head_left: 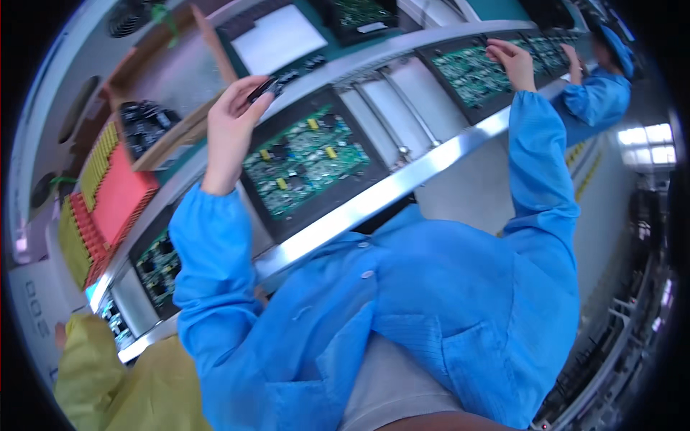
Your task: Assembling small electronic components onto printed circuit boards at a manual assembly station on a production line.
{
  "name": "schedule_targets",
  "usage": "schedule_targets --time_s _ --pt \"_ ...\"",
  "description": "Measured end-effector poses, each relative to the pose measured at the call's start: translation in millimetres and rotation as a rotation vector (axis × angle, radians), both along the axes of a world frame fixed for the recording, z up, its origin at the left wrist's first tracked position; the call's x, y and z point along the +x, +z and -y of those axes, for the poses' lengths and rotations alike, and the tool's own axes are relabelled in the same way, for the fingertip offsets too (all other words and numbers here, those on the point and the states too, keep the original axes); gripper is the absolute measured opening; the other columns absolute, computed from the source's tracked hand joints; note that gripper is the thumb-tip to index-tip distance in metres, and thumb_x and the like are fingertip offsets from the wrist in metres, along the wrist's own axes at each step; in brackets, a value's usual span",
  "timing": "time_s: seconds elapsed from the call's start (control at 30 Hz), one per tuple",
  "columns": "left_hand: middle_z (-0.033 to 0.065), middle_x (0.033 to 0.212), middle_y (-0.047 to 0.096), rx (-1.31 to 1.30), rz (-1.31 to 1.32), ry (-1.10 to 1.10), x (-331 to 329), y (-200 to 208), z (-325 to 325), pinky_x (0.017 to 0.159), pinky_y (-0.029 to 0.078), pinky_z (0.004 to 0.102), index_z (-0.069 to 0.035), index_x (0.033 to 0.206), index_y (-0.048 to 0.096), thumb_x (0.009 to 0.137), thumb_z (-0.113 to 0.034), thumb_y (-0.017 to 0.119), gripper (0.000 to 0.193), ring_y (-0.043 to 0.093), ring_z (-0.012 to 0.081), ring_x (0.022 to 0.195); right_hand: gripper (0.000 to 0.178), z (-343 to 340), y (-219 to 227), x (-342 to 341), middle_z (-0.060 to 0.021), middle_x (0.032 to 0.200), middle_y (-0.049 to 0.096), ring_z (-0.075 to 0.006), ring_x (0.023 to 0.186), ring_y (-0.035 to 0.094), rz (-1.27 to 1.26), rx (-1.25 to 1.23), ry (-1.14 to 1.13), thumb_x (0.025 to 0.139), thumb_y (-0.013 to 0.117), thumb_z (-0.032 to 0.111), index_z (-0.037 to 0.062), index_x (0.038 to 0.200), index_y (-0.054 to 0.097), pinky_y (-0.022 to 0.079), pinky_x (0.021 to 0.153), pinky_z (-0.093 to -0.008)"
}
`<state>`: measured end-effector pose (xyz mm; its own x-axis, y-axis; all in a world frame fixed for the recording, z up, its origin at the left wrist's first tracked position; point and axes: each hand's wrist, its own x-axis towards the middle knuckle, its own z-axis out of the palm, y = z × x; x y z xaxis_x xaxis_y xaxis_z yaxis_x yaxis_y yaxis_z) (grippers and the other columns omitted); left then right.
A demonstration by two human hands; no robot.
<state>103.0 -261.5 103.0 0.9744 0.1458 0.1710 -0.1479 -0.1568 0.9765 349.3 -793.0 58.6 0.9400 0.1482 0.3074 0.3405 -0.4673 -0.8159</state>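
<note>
My left hand (231,123) is closed around a few small black components (266,87), raised near the far side of the conveyor line. Just right of and below it lies a green circuit board (305,161) with yellow parts, set in a black carrier. My right hand (517,66) reaches out over another green circuit board (467,77) in a black carrier at the right. Its thumb and fingertips are pinched together; what they hold, if anything, is too small to make out.
A cardboard box (208,50) and a heap of black parts (147,122) stand at the far left, beside red and yellow trays (122,190). The metal rail (402,183) runs along my front. Co-workers in a yellow smock (144,384) and a blue smock (600,97) flank me.
</note>
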Motion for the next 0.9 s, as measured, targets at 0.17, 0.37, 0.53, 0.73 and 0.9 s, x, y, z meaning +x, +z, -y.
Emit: schedule_targets --time_s 0.17,0.37,0.53,0.73,0.9 --pt "0.0014 0.101 0.065 -0.235 -0.272 -0.055 -23.8 -32.5 12.4 0.072 0.043 0.0215 -0.002 0.126 0.062 0.093 -0.008 0.068 0.034 0.055 0.0072 0.082 0.017 74.7 -19.5 -18.3 -0.0058 0.096 0.075 -0.0119 0.089 0.069 0.024 -0.187 -0.241 0.093 0.071 0.008 -0.0003 0.107 0.075 0.053 0.080 -0.0235" --pt "0.0028 0.104 0.061 -0.465 -0.392 -0.113 -48.0 -43.1 16.3 0.081 0.046 0.0249 0.002 0.131 0.059 0.091 -0.003 0.065 0.041 0.056 0.0096 0.089 0.016 117.0 -37.6 4.7 -0.0047 0.092 0.073 -0.0127 0.085 0.067 0.090 -0.360 -0.294 0.088 0.077 0.014 0.0054 0.101 0.078 0.051 0.077 -0.0270" --pt "0.0048 0.110 0.063 -0.351 -0.455 -0.078 -60.1 -35.3 32.7 0.086 0.048 0.0252 0.002 0.133 0.057 0.092 -0.003 0.063 0.042 0.059 0.0101 0.098 0.017 108.7 -49.3 19.2 -0.0042 0.089 0.076 -0.0113 0.081 0.068 -0.063 -0.412 -0.229 0.088 0.076 0.012 0.0053 0.104 0.078 0.053 0.074 -0.0250" --pt "0.0074 0.121 0.061 0.053 -0.222 0.113 -66.8 -46.1 49.3 0.086 0.050 0.0240 0.001 0.128 0.060 0.088 0.009 0.064 0.041 0.059 0.0116 0.102 0.017 91.6 -63.5 21.8 -0.0054 0.089 0.077 -0.0127 0.081 0.071 -0.038 -0.461 -0.247 0.086 0.077 0.014 0.0071 0.102 0.078 0.055 0.075 -0.0266" --pt "0.0095 0.121 0.063 0.397 -0.092 0.119 -68.1 -48.5 51.8 0.082 0.050 0.0266 -0.003 0.121 0.066 0.081 0.009 0.073 0.042 0.059 0.0151 0.095 0.018 91.0 -79.8 18.5 -0.0050 0.090 0.077 -0.0116 0.081 0.071 0.044 -0.489 -0.248 0.086 0.075 0.011 0.0070 0.103 0.078 0.055 0.076 -0.0254"
